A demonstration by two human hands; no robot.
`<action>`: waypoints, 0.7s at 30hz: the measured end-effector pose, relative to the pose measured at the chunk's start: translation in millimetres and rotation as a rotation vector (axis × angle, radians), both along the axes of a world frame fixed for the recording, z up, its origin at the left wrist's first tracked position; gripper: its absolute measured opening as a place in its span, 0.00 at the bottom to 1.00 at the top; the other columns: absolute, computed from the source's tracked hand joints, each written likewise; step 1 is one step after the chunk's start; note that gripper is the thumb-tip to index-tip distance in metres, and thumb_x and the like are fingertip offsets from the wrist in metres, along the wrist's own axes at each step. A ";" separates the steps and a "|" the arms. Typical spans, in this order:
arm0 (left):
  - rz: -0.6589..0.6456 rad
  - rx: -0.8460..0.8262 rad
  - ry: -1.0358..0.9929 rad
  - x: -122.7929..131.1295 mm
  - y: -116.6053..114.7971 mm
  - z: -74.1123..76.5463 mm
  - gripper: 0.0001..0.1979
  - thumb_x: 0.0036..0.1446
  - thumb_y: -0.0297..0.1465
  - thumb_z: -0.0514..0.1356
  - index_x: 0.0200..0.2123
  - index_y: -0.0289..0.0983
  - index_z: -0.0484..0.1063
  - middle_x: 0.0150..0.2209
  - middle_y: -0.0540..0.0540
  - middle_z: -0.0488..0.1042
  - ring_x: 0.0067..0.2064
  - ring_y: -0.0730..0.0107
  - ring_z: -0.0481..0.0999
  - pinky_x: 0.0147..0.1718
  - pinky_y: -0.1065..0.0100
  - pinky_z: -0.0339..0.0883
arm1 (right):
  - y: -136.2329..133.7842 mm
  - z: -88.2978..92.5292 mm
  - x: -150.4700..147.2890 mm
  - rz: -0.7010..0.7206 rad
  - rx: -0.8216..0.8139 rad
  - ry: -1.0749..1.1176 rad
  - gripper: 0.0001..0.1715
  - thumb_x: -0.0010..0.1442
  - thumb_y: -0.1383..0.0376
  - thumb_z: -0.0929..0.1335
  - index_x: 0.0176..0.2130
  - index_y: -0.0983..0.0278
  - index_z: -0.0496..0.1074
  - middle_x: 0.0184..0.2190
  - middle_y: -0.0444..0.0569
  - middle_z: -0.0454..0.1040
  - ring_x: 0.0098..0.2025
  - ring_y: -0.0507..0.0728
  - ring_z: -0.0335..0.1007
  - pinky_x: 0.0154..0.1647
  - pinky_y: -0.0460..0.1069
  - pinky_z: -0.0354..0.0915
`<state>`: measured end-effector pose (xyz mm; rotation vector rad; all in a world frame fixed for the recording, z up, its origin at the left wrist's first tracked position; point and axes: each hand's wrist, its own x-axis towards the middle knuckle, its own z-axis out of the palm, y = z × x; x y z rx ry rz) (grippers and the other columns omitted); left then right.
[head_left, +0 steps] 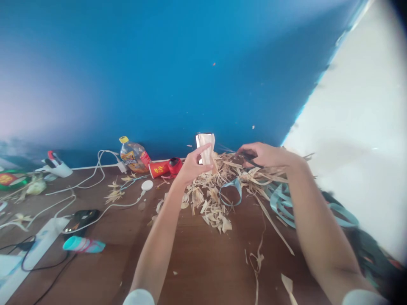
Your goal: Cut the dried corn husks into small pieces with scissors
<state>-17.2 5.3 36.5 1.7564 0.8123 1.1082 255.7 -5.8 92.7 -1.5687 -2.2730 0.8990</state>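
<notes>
My left hand (192, 165) pinches a pale folded strip of dried leaf (205, 146) and holds it upright above the table. Just to its right, my right hand (263, 154) is closed around dark scissors (246, 159), whose blades point toward the strip. Both hands hover over a heap of tan leaf scraps (213, 199) on the brown table (197, 258). A loop of pale blue ribbon (233, 190) lies in the scraps.
Against the blue wall stand a plastic bottle (133, 154) and a red cup (159, 168) lying on its side. White cables, a power strip (38, 245), a black phone (81, 219), a teal tube (83, 245) and a glue gun (55, 166) lie left. More blue ribbons (318, 207) spill right.
</notes>
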 end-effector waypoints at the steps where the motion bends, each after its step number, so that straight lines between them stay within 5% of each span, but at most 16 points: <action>1: 0.000 0.001 0.007 0.0 -0.7 1.0 0.40 0.43 0.34 0.69 0.61 0.39 0.61 0.57 0.37 0.67 0.58 0.51 0.66 0.55 0.53 0.61 | -0.9 0.2 1.1 0.033 -0.005 -0.045 0.35 0.49 0.53 0.71 0.54 0.62 0.69 0.48 0.54 0.74 0.44 0.62 0.69 0.44 0.54 0.64; 5: -0.027 0.009 0.039 4.0 -5.2 4.9 0.43 0.42 0.35 0.70 0.62 0.41 0.60 0.60 0.38 0.64 0.59 0.49 0.65 0.54 0.52 0.63 | -2.7 -1.5 -5.0 0.152 -0.030 -0.130 0.36 0.50 0.52 0.70 0.57 0.60 0.68 0.56 0.54 0.68 0.51 0.65 0.67 0.49 0.57 0.63; 12: -0.083 0.022 0.082 13.4 -11.1 4.9 0.44 0.41 0.35 0.71 0.62 0.42 0.60 0.62 0.40 0.61 0.62 0.49 0.61 0.58 0.50 0.57 | -2.0 -1.2 -27.0 0.293 -0.027 -0.133 0.34 0.49 0.50 0.70 0.53 0.60 0.71 0.53 0.53 0.71 0.50 0.65 0.68 0.47 0.54 0.63; 21: -0.112 0.011 0.080 10.7 -9.5 3.1 0.42 0.43 0.36 0.70 0.62 0.41 0.59 0.63 0.39 0.59 0.62 0.51 0.60 0.59 0.52 0.55 | -1.5 -1.8 -25.9 0.268 -0.167 -0.079 0.28 0.49 0.50 0.71 0.46 0.61 0.76 0.32 0.48 0.77 0.27 0.53 0.67 0.26 0.47 0.56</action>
